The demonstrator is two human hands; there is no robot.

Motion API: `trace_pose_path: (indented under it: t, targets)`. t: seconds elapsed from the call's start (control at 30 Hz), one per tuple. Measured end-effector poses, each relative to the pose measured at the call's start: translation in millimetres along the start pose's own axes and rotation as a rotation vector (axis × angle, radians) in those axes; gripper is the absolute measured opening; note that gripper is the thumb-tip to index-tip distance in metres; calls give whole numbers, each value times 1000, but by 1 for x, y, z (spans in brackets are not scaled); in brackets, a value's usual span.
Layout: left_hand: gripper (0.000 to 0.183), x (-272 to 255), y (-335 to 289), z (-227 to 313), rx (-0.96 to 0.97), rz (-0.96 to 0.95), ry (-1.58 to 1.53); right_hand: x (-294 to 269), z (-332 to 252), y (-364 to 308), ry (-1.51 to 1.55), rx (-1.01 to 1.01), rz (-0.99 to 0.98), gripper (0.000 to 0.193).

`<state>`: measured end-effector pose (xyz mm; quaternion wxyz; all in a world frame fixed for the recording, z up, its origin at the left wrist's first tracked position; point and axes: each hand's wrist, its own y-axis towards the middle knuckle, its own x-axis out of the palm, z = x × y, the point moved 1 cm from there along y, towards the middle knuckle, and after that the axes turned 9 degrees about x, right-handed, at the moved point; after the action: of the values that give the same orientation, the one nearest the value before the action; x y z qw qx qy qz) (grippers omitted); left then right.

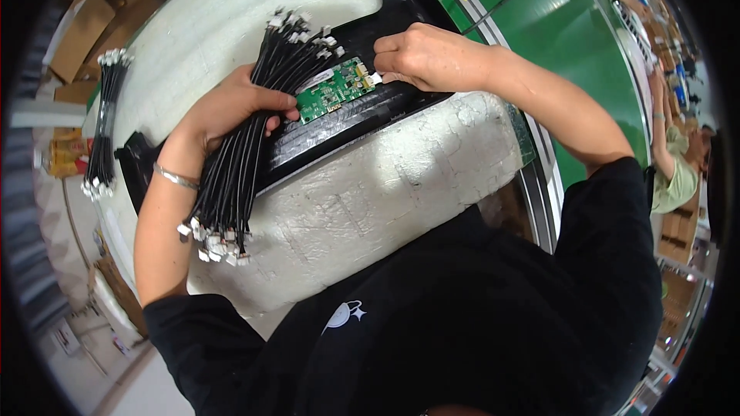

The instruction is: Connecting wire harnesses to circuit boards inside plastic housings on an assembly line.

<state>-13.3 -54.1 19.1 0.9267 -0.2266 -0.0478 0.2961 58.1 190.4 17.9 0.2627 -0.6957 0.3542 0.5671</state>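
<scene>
My left hand (231, 104) is closed around a thick bundle of black cables (231, 162) with white plugs at both ends. Its thumb also presses on the left end of a green circuit board (333, 91). At the board's right end, my right hand (428, 58) pinches a white connector (375, 78) against the board's edge; the fingertips partly hide it. A black cable (493, 12) with a white tip sticks out beyond my right wrist. Under both hands lies a long black plastic housing (324, 137).
The housing rests on a white, film-covered foam block (370, 185). A second cable bundle (108, 119) lies at the block's left edge. To the right runs a green surface (555, 38) with a metal rail. Cardboard boxes (96, 27) stand at far left; another person (674, 166) is at far right.
</scene>
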Motion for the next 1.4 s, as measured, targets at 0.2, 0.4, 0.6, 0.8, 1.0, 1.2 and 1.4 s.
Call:
trace_pose_path:
  t: [0.2, 0.4, 0.6, 0.8, 1.0, 1.2, 1.4]
  targets:
    - [20, 2, 1, 3, 4, 65, -39, -5, -1, 2, -27, -28, -43, 12]
    - [21, 0, 7, 7, 31, 77, -54, -10, 6, 13, -59, -94, -90, 6]
    - [16, 5, 14, 6, 69, 42, 98, 17, 26, 1, 84, -387, 375, 9]
    - [24, 3, 1, -11, -14, 145, -44, 25, -12, -5, 21, 151, 46, 13]
    - [16, 16, -3, 6, -4, 214, -19, 5, -53, -31, 230, -15, 326, 29]
    - [25, 32, -38, 46, 360, 462, -26, 37, -54, -26, -82, -98, 419, 19]
    - [41, 53, -120, 107, 1048, -61, -476, -12, -28, -88, -331, 64, 564, 20]
